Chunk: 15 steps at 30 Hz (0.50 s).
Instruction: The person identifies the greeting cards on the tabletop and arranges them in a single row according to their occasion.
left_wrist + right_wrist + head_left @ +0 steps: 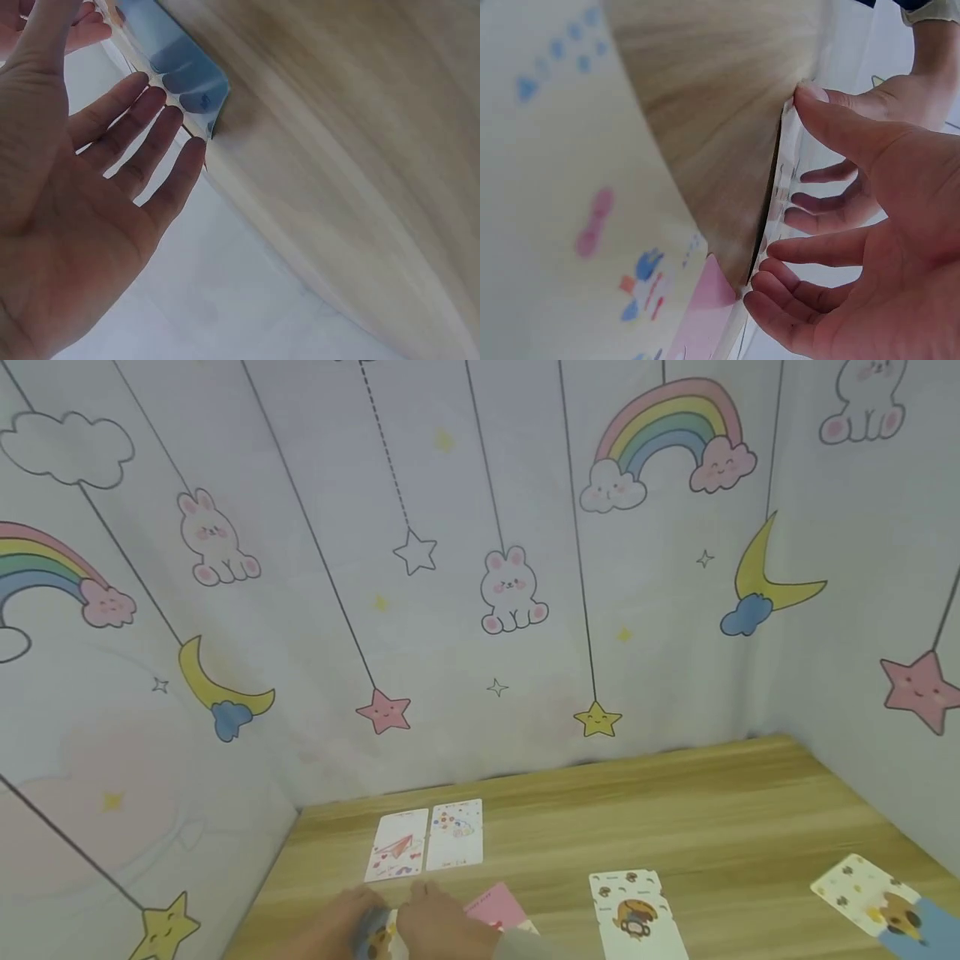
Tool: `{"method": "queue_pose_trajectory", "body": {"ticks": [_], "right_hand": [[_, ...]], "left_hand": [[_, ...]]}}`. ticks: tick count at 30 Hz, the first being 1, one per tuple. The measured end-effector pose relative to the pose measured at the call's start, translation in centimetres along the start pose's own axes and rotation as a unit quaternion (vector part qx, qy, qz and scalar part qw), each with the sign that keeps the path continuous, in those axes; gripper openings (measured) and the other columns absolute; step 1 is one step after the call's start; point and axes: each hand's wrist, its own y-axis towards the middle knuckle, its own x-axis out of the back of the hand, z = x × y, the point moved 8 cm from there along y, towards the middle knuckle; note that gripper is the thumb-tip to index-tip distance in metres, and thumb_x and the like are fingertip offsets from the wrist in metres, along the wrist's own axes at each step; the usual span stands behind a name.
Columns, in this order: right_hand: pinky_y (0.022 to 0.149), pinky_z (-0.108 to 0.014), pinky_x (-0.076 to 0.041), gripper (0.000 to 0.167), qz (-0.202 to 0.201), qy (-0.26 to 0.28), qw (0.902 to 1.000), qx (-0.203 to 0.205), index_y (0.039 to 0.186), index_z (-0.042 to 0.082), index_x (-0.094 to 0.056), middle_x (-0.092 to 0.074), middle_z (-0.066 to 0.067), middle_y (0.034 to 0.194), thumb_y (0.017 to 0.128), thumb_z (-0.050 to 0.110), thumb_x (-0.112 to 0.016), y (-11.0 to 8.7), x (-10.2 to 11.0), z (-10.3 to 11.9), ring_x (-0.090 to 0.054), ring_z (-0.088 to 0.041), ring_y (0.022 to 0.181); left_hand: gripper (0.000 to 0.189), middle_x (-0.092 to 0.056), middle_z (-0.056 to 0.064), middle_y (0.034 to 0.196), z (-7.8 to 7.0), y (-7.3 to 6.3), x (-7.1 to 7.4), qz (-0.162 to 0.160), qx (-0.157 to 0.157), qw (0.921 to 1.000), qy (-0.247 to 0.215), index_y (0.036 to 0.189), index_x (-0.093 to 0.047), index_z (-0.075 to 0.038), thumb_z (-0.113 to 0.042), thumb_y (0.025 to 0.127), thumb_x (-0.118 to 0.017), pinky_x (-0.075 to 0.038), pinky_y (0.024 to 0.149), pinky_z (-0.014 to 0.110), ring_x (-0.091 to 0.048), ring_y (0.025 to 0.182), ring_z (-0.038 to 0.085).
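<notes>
In the head view a card (382, 939) with a blue part and a brown animal picture sits between both hands at the bottom edge. My left hand (337, 928) holds its left side; the left wrist view shows long, nearly straight fingers with their tips along the edge of the blue card (180, 71). From the other side my right hand (442, 922) holds it. In the right wrist view the card (784, 161) is nearly edge-on, with thumbs near its upper end and right fingertips near its lower end. The hands hide much of the card.
Two white cards, one with a paper plane (397, 845) and one with flowers (455, 835), lie behind the hands. A pink card (498, 906) lies beside the right hand. Farther right are a monkey card (637, 918) and a dog card (892, 906). Patterned curtains (465, 743) enclose the wooden table (555, 827).
</notes>
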Motion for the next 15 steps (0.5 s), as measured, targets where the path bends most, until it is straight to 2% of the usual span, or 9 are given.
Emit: {"method": "queue_pose_trajectory", "body": {"ticks": [2,4,5,9,15], "right_hand": [[0.072,-0.022,-0.044,0.037,-0.017,0.013,0.9997,0.012,0.084,0.020,-0.067,-0.051,0.006,0.090,0.081,0.053,-0.084,0.00,0.30,0.05,-0.044,-0.008,0.084],[0.071,-0.023,-0.042,0.040,-0.025,0.032,0.9991,0.014,0.077,0.020,-0.063,-0.050,0.006,0.088,0.077,0.054,-0.085,0.03,0.58,-0.02,-0.042,-0.009,0.083],[0.071,-0.023,-0.041,0.043,-0.025,0.040,0.9988,0.015,0.075,0.020,-0.062,-0.049,0.006,0.087,0.076,0.056,-0.085,0.04,0.65,-0.03,-0.042,-0.009,0.084],[0.071,-0.025,-0.044,0.051,-0.019,0.064,0.9978,0.004,0.075,0.019,-0.061,-0.050,0.004,0.090,0.069,0.062,-0.089,0.18,0.71,-0.23,-0.043,-0.010,0.085],[0.070,-0.028,-0.047,0.056,0.000,0.087,0.9962,-0.009,0.074,0.019,-0.058,-0.052,0.002,0.092,0.065,0.062,-0.092,0.54,0.27,-0.60,-0.046,-0.013,0.086]], "left_hand": [[0.056,-0.067,-0.003,0.109,-0.27,0.00,0.24,-0.014,-0.011,0.9998,0.001,0.113,-0.065,-0.014,-0.029,0.069,-0.097,-0.056,0.082,0.028,-0.059,0.100,0.009],[0.056,-0.066,-0.006,0.107,-0.41,0.09,0.41,-0.014,0.002,0.9999,-0.007,0.111,-0.065,-0.015,-0.028,0.067,-0.097,-0.055,0.080,0.028,-0.058,0.097,0.007],[0.057,-0.065,-0.008,0.106,-0.37,0.14,0.44,-0.007,0.018,0.9997,-0.015,0.111,-0.064,-0.016,-0.030,0.066,-0.097,-0.054,0.081,0.028,-0.057,0.097,0.006],[0.056,-0.064,-0.009,0.107,-0.29,0.22,0.51,0.013,0.065,0.9968,-0.045,0.111,-0.063,-0.018,-0.025,0.067,-0.096,-0.052,0.079,0.027,-0.056,0.096,0.005],[0.054,-0.062,-0.009,0.107,0.14,0.18,-0.04,0.029,0.089,0.9928,-0.075,0.113,-0.062,-0.021,-0.024,0.069,-0.094,-0.049,0.077,0.024,-0.053,0.095,0.003]]}}
